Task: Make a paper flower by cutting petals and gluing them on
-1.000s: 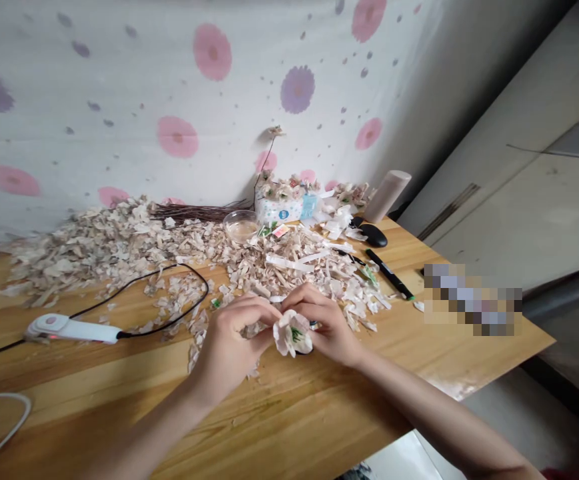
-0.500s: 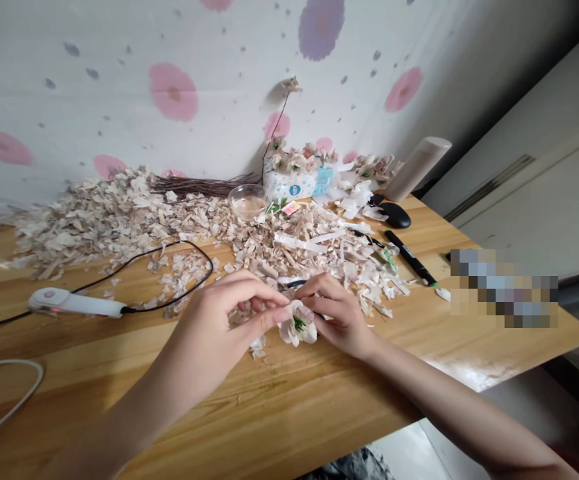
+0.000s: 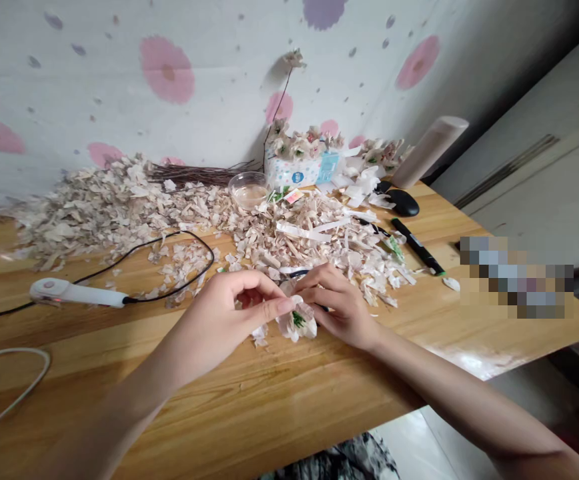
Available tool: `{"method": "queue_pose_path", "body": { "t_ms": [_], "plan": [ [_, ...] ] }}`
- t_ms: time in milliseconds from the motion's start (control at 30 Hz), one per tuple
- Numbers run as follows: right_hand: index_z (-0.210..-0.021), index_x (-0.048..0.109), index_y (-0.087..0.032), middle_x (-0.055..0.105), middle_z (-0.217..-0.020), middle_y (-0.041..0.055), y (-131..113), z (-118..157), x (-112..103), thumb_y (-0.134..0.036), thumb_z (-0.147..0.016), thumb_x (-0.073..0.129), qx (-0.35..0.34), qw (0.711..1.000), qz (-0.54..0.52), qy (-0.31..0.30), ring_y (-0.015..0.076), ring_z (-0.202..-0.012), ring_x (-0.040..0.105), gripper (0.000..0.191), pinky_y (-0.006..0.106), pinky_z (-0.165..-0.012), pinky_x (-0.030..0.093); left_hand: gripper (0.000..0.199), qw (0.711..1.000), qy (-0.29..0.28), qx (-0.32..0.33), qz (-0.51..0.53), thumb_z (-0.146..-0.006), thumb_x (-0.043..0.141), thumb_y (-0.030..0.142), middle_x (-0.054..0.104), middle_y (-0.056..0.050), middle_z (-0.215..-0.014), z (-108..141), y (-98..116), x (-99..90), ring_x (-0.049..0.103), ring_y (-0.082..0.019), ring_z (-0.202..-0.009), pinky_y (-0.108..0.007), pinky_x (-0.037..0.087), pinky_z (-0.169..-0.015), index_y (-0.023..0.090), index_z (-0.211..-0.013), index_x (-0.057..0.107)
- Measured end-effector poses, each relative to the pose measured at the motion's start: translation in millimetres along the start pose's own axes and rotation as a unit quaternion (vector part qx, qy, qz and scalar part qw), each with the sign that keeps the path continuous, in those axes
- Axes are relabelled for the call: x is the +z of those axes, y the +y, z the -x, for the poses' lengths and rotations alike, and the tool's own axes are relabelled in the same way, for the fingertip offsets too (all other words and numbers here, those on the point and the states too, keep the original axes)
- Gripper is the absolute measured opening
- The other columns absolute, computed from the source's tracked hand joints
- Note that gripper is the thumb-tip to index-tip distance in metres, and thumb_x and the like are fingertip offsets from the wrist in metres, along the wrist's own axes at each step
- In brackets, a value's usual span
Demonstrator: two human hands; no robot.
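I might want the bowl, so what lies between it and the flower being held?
In the head view, loose petals lie between the bowl and flower, with the left hand partly there, nearest the flower.

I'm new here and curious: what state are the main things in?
Flower: petals spread, green centre showing
Left hand: thumb and fingers pinching the flower
Right hand: curled at the flower, grip hidden
Loose petals: heaped, scattered
Clear bowl: uncovered
White device: red light showing
Twigs: piled, lying flat
Black stick: lying flat
Tissue pack: flowers on top
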State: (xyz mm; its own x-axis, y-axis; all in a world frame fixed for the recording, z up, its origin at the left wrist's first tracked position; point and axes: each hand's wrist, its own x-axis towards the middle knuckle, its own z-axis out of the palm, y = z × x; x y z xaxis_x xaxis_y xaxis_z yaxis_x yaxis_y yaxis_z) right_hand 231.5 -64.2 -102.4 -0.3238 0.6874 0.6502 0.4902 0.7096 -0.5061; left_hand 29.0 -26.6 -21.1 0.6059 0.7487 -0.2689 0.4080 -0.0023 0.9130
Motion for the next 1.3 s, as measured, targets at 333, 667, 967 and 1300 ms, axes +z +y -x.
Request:
{"method": "queue_pose_path", "body": {
  "t_ms": [333, 667, 967, 1300],
  "plan": [
    [-0.085, 0.064, -0.017, 0.065, -0.083, 0.0062, 1, 1, 1, -0.019, -0.090, 0.056, -0.007, 1.000, 0.001, 0.002, 0.0170, -0.081, 0.058, 0.010, 0.033, -0.074, 0.045, 0.018, 1.000, -0.009, -0.010, 0.006, -0.081, 0.063, 0.037, 0.063, 0.003, -0.072, -4, -1, -2.0, 0.055, -0.012, -0.067, -0.022, 0.039, -0.060, 0.019, -0.076, 0.065],
    [-0.095, 0.064, -0.017, 0.066, -0.088, 0.0071, 2, 6, 2, -0.015, -0.089, 0.057, -0.031, 0.997, 0.064, -0.010, 0.0176, -0.084, 0.057, 0.010, 0.032, -0.072, 0.047, 0.014, 0.988, 0.063, 0.051, -0.132, -0.086, 0.059, 0.036, 0.068, 0.008, -0.082, 8, 6, -4.6, 0.060, -0.011, -0.079, -0.021, 0.041, -0.071, 0.028, -0.079, 0.068],
    [-0.098, 0.065, -0.018, 0.066, -0.089, 0.0071, 3, 8, 3, -0.016, -0.088, 0.058, -0.037, 0.997, 0.071, -0.017, 0.0180, -0.085, 0.056, 0.012, 0.032, -0.072, 0.048, 0.017, 0.980, 0.055, 0.033, -0.186, -0.087, 0.055, 0.038, 0.068, 0.007, -0.082, 10, 4, -3.8, 0.060, -0.014, -0.080, -0.025, 0.040, -0.072, 0.028, -0.079, 0.067],
    [-0.097, 0.065, -0.019, 0.067, -0.089, 0.0070, 2, 6, 2, -0.017, -0.089, 0.057, -0.035, 0.997, 0.074, -0.014, 0.0177, -0.083, 0.057, 0.011, 0.032, -0.070, 0.048, 0.022, 0.986, 0.043, 0.004, -0.163, -0.087, 0.054, 0.042, 0.066, 0.007, -0.077, 8, 3, -3.2, 0.058, -0.013, -0.075, -0.024, 0.039, -0.067, 0.026, -0.077, 0.065]
  ]
}}
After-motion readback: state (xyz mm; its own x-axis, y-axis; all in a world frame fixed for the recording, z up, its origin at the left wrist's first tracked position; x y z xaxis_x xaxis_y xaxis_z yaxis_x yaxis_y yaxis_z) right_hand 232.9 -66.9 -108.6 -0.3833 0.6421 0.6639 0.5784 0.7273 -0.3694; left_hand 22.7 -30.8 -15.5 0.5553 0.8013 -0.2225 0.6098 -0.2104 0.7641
